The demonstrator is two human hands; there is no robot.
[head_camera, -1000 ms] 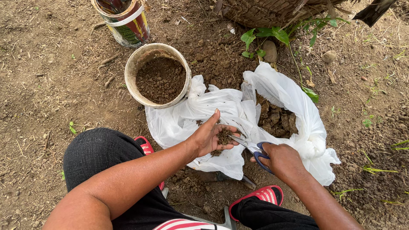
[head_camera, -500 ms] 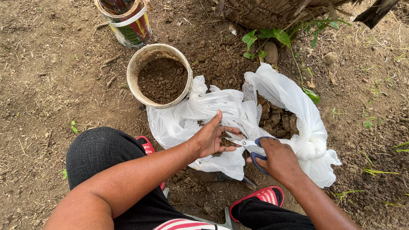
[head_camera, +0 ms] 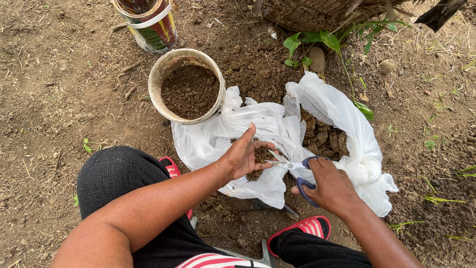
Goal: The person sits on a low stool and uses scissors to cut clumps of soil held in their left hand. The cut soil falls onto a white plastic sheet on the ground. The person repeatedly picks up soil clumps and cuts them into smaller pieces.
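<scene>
My left hand (head_camera: 242, 156) cups a clump of dark soil (head_camera: 259, 159) over a crumpled white plastic bag (head_camera: 258, 124) spread on the ground. My right hand (head_camera: 329, 186) grips blue-handled scissors (head_camera: 292, 168), their blades pointing left at the soil in my left palm. The bag's open right side (head_camera: 347, 119) holds more lumpy soil (head_camera: 322, 139). A worn cream bucket (head_camera: 163, 74) filled with soil stands just left of the bag, beyond my left hand.
A painted tin can (head_camera: 151, 25) stands behind the bucket. A tree base with green leaves (head_camera: 312, 39) and stones (head_camera: 317, 58) lies at the top. My knees and red sandals (head_camera: 305, 228) are at the bottom. Bare dirt surrounds everything.
My right hand has brought the scissors leftward until the blades reach the soil in my left palm. The left hand has stayed over the bag.
</scene>
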